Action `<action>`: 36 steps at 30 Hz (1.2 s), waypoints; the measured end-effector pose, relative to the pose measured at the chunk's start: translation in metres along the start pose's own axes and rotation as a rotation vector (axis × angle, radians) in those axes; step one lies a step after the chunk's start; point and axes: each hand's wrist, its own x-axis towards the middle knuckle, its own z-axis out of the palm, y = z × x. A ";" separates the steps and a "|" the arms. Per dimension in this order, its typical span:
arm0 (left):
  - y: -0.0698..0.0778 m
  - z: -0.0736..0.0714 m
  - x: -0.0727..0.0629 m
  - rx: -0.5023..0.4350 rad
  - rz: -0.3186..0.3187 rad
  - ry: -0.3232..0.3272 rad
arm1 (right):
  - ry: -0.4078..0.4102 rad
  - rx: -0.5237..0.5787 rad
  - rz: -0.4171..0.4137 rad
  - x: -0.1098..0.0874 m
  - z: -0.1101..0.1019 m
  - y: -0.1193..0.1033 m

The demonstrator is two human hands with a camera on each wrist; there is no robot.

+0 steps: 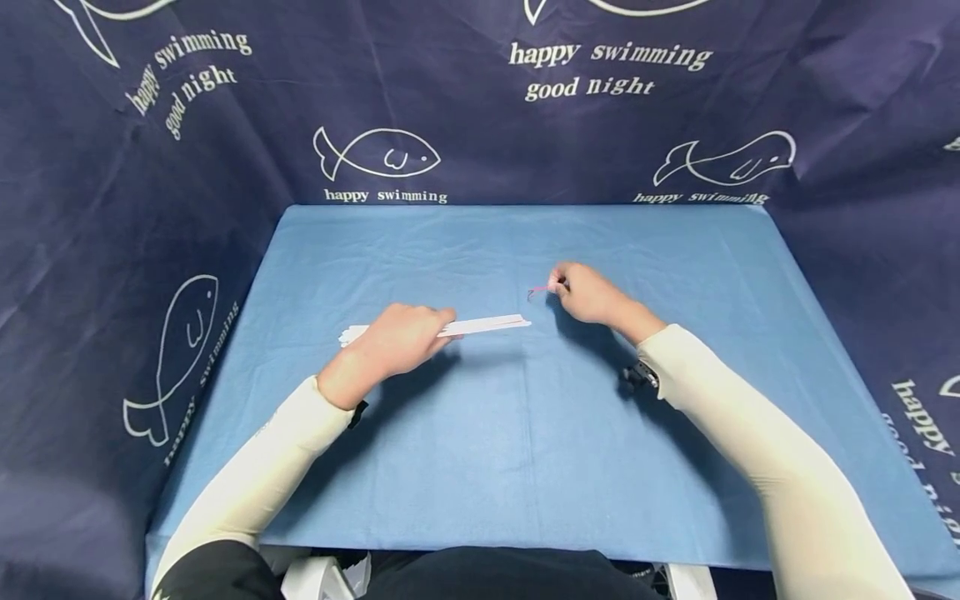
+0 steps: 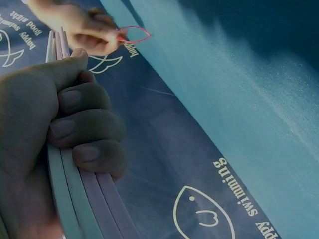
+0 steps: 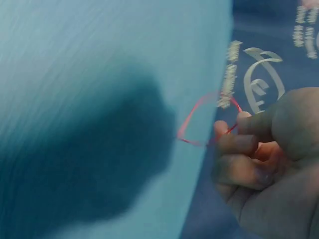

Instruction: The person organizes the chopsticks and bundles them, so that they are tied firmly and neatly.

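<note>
And here's the L hand [image 1: 401,337], fingers curled round a bundle of white strips [image 1: 491,323], thumb laid along them, w/ both ends poking out past the fist; the shadow on the blue cloth [image 1: 487,467] suggests they're held just above it. Over on the far side of a small gap, the R hand [image 1: 588,293] pinches a thin red loop [image 3: 185,123] btwn thumb and fingertips, most of it hanging free toward the strip ends, not touching them. Exact no. of strips: can't tell, the fist hides too much. Handling-wise, strips look v. light, straight and fairly stiff, prob. smooth enough to slide on each other, so a full wrap near mid-length is the sensible hold; squeeze only mod. hard, as thin ones might bend or crease. The loop looks weightless, soft, prob. stretchy, easy to drop or twist: best pinched at one edge, as now, leaving the rest unobstructed. Material of either: unclear.
</note>
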 end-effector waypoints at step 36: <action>-0.005 -0.022 0.008 -0.058 -0.111 0.060 | -0.014 0.654 -0.100 -0.075 0.003 -0.091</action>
